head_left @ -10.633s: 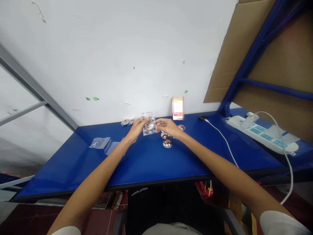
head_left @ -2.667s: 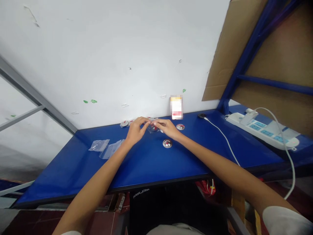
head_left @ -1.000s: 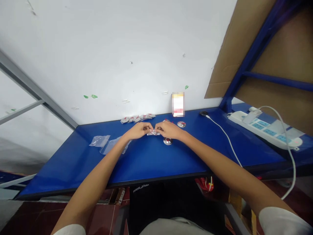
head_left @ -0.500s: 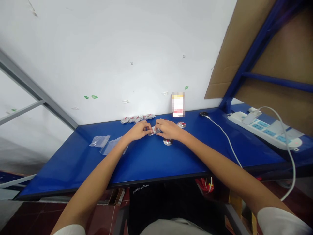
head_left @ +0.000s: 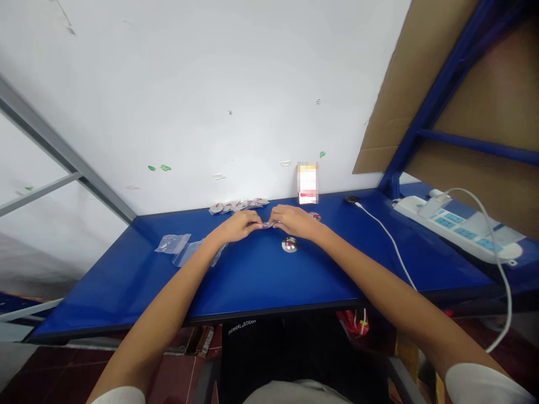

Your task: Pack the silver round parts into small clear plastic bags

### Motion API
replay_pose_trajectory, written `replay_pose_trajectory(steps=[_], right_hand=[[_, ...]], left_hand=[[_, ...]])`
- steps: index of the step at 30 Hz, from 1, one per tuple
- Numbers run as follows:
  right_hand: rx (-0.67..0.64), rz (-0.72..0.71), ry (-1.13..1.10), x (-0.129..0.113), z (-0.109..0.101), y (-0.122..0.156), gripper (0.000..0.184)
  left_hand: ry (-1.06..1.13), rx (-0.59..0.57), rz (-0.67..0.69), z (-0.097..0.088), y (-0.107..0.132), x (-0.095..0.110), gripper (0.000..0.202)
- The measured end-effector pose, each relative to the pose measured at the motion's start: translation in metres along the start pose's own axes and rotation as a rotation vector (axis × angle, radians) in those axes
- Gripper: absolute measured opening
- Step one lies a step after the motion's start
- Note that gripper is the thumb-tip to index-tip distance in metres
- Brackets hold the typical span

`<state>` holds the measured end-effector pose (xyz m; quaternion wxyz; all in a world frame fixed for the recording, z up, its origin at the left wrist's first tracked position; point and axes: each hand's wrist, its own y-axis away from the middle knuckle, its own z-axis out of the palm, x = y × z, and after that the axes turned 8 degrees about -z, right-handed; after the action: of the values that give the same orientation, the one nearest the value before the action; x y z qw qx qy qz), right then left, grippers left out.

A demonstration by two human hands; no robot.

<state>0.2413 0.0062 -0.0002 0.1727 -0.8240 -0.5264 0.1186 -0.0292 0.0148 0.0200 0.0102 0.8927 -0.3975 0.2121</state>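
Note:
My left hand (head_left: 237,225) and my right hand (head_left: 293,220) meet over the far middle of the blue table (head_left: 252,275). Between their pinched fingers is a small clear bag (head_left: 268,225) holding a round metal piece. Another round metal piece (head_left: 289,244) with a red spot lies on the table just below my right hand. One more round piece (head_left: 314,215) peeks out behind my right hand. A row of filled small bags (head_left: 238,205) lies along the wall behind my hands.
Empty clear bags (head_left: 185,248) lie at the left of the table. A small blurred box (head_left: 307,183) stands against the wall. A white cable (head_left: 385,235) runs right toward a white power strip (head_left: 457,228) on the blue shelf. Cardboard (head_left: 404,78) leans at the upper right.
Over ten seconds one loose metal piece left the table and the row of filled bags by the wall grew. In the last second my hands shifted slightly back with the small bag.

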Motion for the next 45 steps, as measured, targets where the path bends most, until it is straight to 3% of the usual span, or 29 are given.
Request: replay_pose_trajectory(steps=[3,7,15,21,25,33,45], right_hand=[[-0.017,-0.015,-0.047,0.001,0.000,0.000,0.029],[-0.044,-0.030,-0.072,0.000,0.002,0.000,0.041],[0.009,0.012,-0.059,-0.006,0.003,-0.004,0.018],[0.012,0.140,-0.034,-0.010,0.004,-0.005,0.006],[-0.015,0.187,-0.078,-0.009,0.007,-0.005,0.007],[-0.076,0.028,-0.117,-0.004,0.001,0.003,0.015],[-0.137,-0.066,0.218,-0.020,0.009,-0.010,0.020]], left_hand=[[0.074,-0.028,-0.029,0.000,0.000,0.000,0.028],[0.203,-0.072,-0.168,0.007,0.000,0.001,0.022],[0.223,0.104,-0.180,0.025,-0.005,-0.002,0.026],[0.103,0.097,-0.175,0.023,-0.005,0.003,0.015],[0.063,0.116,-0.193,0.024,-0.004,0.005,0.012],[0.104,0.124,-0.190,0.028,-0.003,0.003,0.010],[0.300,0.127,-0.274,0.029,-0.007,-0.013,0.020]])
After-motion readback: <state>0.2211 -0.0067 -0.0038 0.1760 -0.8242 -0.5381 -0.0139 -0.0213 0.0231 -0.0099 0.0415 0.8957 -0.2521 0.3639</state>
